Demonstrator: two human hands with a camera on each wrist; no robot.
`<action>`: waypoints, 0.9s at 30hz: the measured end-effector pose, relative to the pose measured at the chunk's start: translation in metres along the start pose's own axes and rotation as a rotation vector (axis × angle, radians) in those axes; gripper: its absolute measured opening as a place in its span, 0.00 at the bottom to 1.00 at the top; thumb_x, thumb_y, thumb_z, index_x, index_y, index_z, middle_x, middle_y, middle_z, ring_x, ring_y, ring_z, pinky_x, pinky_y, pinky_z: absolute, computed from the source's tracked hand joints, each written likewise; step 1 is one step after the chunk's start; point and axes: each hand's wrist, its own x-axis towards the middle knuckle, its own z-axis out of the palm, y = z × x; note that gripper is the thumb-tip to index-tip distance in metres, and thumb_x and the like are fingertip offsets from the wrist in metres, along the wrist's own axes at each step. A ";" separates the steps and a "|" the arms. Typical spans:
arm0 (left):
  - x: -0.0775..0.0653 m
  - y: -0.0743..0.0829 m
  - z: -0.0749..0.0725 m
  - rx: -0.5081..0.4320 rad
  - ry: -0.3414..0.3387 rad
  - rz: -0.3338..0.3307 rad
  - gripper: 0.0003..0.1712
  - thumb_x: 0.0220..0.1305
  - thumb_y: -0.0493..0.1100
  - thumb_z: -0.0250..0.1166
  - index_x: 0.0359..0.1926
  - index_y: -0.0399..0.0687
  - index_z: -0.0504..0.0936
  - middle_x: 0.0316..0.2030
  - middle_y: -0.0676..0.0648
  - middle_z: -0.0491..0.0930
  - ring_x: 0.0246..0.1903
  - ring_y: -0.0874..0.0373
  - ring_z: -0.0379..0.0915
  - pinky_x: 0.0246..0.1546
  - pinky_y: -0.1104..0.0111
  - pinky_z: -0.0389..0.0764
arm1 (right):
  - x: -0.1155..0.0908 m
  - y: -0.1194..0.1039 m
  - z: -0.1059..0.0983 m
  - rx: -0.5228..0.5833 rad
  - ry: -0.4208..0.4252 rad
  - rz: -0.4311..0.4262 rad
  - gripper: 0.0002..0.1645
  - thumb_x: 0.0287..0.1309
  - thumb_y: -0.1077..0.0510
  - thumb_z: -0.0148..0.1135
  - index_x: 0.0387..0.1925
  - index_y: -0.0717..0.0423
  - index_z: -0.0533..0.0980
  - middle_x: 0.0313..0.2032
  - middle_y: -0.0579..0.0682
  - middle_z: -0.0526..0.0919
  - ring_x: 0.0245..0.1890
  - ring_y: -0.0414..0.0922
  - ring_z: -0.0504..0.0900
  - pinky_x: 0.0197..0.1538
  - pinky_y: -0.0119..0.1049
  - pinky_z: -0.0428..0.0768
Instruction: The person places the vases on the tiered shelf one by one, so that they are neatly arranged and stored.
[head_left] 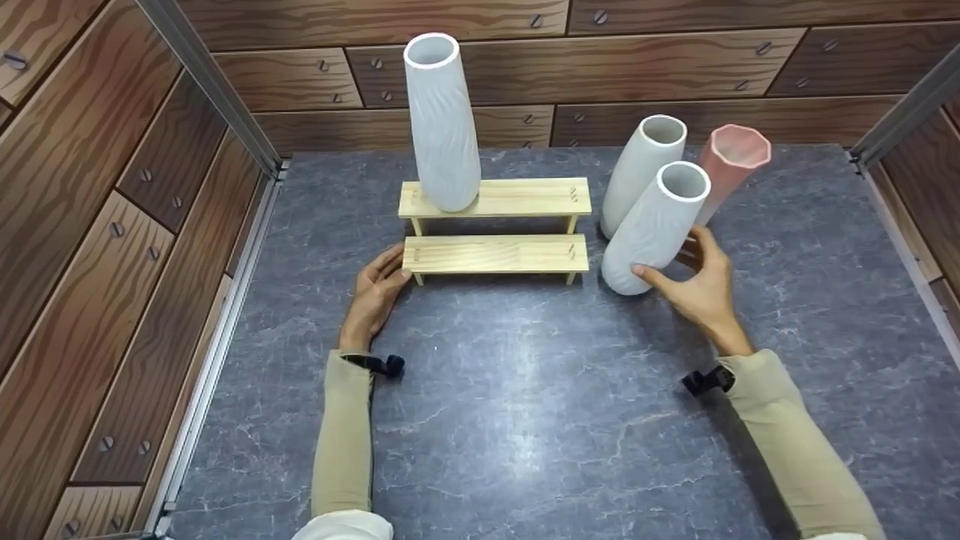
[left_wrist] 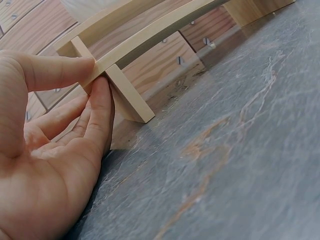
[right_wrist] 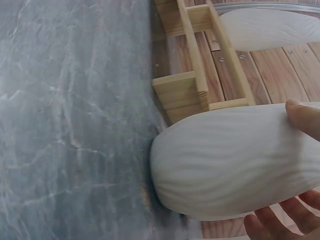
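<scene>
A two-step wooden stand (head_left: pixel 495 253) is on the table, and my left hand (head_left: pixel 375 291) pinches the left end of its lower step. In the left wrist view the thumb (left_wrist: pixel 60 72) lies on the step's top edge, with fingers beneath it. My right hand (head_left: pixel 701 289) grips a white rippled vase (head_left: pixel 651 232) around its lower part, just right of the stand. Thumb and fingers lie on opposite sides of this vase in the right wrist view. Another white rippled vase (head_left: pixel 448 127) stands upright on the upper step's left end.
Behind the gripped vase stand a plain white vase (head_left: pixel 637 176) and a pink faceted vase (head_left: pixel 731 172). Wood-patterned panels (head_left: pixel 480 75) wall the back and sides of the grey marbled table (head_left: pixel 525 420). A metal rail (head_left: pixel 214 360) follows the left edge.
</scene>
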 end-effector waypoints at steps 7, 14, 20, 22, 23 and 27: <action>0.001 0.001 0.001 -0.015 -0.001 -0.002 0.37 0.73 0.25 0.62 0.79 0.28 0.61 0.76 0.28 0.64 0.69 0.47 0.71 0.65 0.69 0.80 | -0.001 0.005 0.003 0.003 -0.016 0.019 0.43 0.42 0.73 0.83 0.63 0.73 0.75 0.50 0.33 0.82 0.49 0.33 0.83 0.53 0.25 0.83; 0.002 0.002 0.001 -0.015 0.007 0.004 0.38 0.72 0.25 0.62 0.79 0.27 0.61 0.76 0.27 0.63 0.67 0.47 0.72 0.64 0.69 0.80 | 0.000 0.002 0.006 0.006 0.013 0.017 0.41 0.42 0.73 0.83 0.61 0.74 0.77 0.47 0.31 0.83 0.47 0.33 0.84 0.49 0.25 0.84; 0.003 0.000 0.001 -0.024 0.002 0.003 0.37 0.72 0.24 0.61 0.79 0.26 0.61 0.76 0.27 0.63 0.65 0.51 0.75 0.63 0.69 0.81 | -0.001 0.000 0.006 -0.001 0.033 0.035 0.39 0.41 0.72 0.84 0.59 0.73 0.79 0.45 0.30 0.83 0.46 0.33 0.84 0.48 0.24 0.85; 0.002 0.000 0.001 -0.026 0.002 0.004 0.37 0.72 0.24 0.61 0.79 0.27 0.62 0.76 0.27 0.64 0.64 0.51 0.75 0.63 0.69 0.81 | -0.001 -0.001 0.005 -0.006 0.034 0.041 0.40 0.41 0.72 0.84 0.59 0.73 0.79 0.45 0.30 0.83 0.46 0.33 0.84 0.49 0.25 0.85; 0.002 -0.001 0.001 -0.027 0.004 0.002 0.37 0.72 0.24 0.61 0.79 0.27 0.62 0.76 0.27 0.64 0.64 0.52 0.76 0.63 0.69 0.81 | -0.001 -0.001 0.005 -0.009 0.033 0.045 0.40 0.41 0.72 0.84 0.59 0.73 0.79 0.45 0.31 0.83 0.46 0.33 0.84 0.49 0.25 0.85; 0.001 0.000 0.001 -0.020 0.002 0.003 0.37 0.72 0.24 0.61 0.79 0.28 0.62 0.76 0.28 0.64 0.64 0.51 0.76 0.64 0.69 0.80 | -0.001 -0.002 0.005 -0.026 0.025 0.062 0.39 0.42 0.71 0.85 0.59 0.71 0.79 0.45 0.32 0.83 0.46 0.34 0.84 0.49 0.25 0.84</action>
